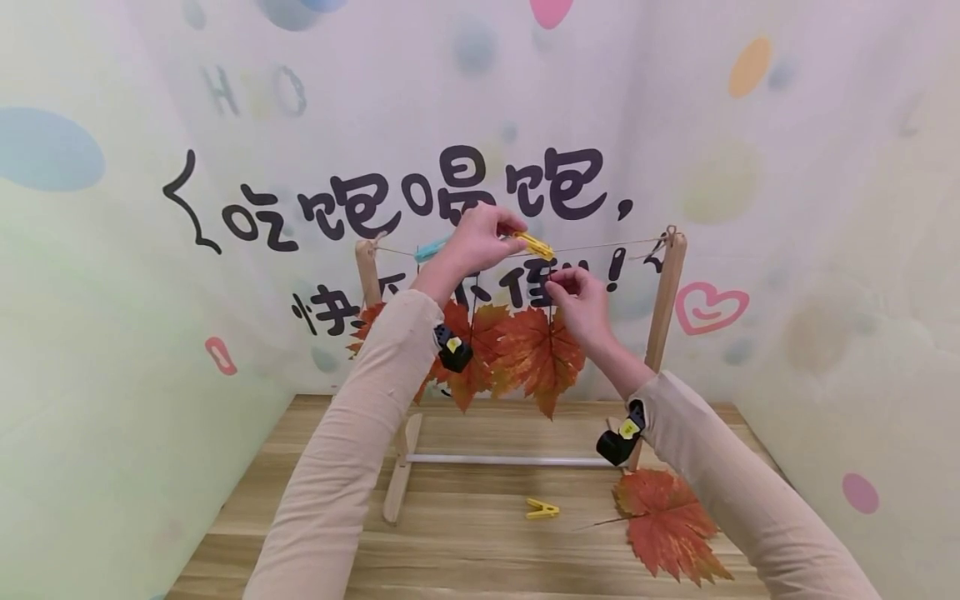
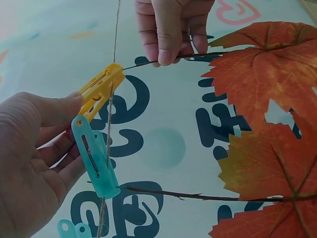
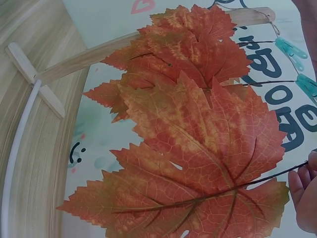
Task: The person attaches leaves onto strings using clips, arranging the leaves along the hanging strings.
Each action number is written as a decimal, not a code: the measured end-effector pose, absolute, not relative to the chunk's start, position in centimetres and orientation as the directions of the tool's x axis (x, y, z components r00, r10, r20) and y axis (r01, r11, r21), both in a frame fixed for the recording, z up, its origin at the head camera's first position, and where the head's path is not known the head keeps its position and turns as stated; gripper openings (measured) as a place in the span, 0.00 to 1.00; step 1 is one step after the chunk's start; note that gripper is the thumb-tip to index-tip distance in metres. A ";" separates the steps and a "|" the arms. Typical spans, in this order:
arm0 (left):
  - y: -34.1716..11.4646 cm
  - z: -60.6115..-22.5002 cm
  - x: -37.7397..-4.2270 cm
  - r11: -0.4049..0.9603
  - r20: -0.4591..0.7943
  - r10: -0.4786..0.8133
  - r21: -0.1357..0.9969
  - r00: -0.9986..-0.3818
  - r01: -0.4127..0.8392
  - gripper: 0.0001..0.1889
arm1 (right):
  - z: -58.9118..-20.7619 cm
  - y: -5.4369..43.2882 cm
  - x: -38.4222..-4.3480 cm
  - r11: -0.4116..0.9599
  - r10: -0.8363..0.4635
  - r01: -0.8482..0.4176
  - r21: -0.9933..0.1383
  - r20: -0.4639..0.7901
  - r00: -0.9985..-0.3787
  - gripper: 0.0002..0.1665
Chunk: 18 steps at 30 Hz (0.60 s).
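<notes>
My left hand (image 1: 483,237) pinches a yellow clothespin (image 2: 101,89) at the string (image 1: 600,247) of a wooden stand. The stem of an orange-red maple leaf (image 3: 213,183) runs up to the tip of that clothespin. Between thumb and fingers, my right hand (image 1: 583,308) pinches this stem partway along, and the leaf hangs below. Beside the yellow clothespin, a teal clothespin (image 2: 94,158) grips the string and another leaf's stem. Part of a second teal clothespin (image 2: 73,229) shows farther along the string. My left forearm covers part of the hanging leaves in the head view.
Wooden posts (image 1: 665,304) hold the string at both ends, and a white rod (image 1: 510,460) joins the stand's feet. On the wooden table (image 1: 450,550) lie another yellow clothespin (image 1: 542,508) and a loose maple leaf (image 1: 670,525), under my right forearm. A printed cloth (image 1: 825,208) hangs behind.
</notes>
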<state>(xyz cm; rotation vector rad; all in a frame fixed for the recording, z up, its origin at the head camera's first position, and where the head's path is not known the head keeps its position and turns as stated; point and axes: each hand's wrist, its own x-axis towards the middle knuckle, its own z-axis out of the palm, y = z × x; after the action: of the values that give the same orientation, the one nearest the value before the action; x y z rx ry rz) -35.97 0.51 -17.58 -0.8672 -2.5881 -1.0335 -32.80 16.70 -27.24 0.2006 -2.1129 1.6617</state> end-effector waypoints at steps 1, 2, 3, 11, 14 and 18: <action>0.5 -17.6 -36.0 0.577 0.401 0.441 0.558 -0.803 0.596 0.14 | -27.2 16.7 -32.8 0.264 0.154 -0.375 -0.889 0.422 -0.893 0.14; 0.5 -17.6 -36.0 0.576 0.399 0.439 0.562 -0.805 0.593 0.14 | -27.2 16.7 -32.8 0.264 0.152 -0.374 -0.889 0.421 -0.894 0.14; 0.5 -17.6 -36.1 0.575 0.397 0.438 0.566 -0.807 0.591 0.14 | -27.2 16.7 -32.7 0.263 0.152 -0.372 -0.890 0.419 -0.895 0.14; 0.6 -17.9 -36.1 0.575 0.394 0.449 0.559 -0.802 0.597 0.14 | -27.2 16.7 -32.8 0.259 0.155 -0.366 -0.894 0.412 -0.898 0.15; 0.5 -18.0 -36.2 0.573 0.400 0.452 0.555 -0.797 0.603 0.15 | -27.3 16.7 -32.8 0.266 0.158 -0.357 -0.896 0.406 -0.900 0.14; 0.4 -18.1 -36.2 0.569 0.417 0.452 0.547 -0.789 0.614 0.16 | -27.3 16.6 -32.8 0.275 0.158 -0.362 -0.891 0.413 -0.897 0.13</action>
<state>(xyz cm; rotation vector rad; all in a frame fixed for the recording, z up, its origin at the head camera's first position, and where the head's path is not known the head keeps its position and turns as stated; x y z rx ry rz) -36.25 0.40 -18.07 -0.8892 -2.5720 -1.0295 -32.82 16.65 -27.27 0.1831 -2.1280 1.6578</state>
